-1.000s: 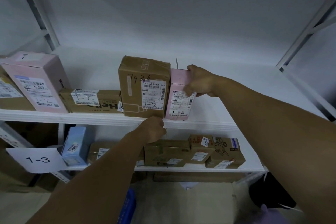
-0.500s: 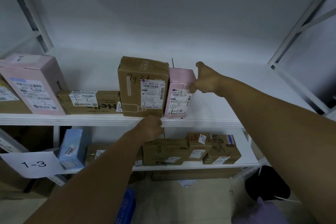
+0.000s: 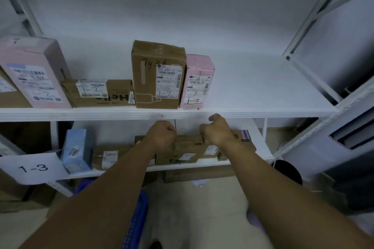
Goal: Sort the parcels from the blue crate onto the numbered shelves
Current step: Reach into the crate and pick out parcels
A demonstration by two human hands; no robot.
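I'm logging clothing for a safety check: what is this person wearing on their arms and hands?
Nothing that shows. The left forearm and right forearm are bare to the frame's edge, no sleeves in view. The left hand and right hand have no gloves; no watch, bracelet or ring is visible.

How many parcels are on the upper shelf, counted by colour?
Pink: 2, the large pink parcel and the small pink parcel.
Brown: 3, the tall brown parcel, the flat brown parcel and the brown parcel cut off at the left edge.
Total: 5 on the upper shelf.
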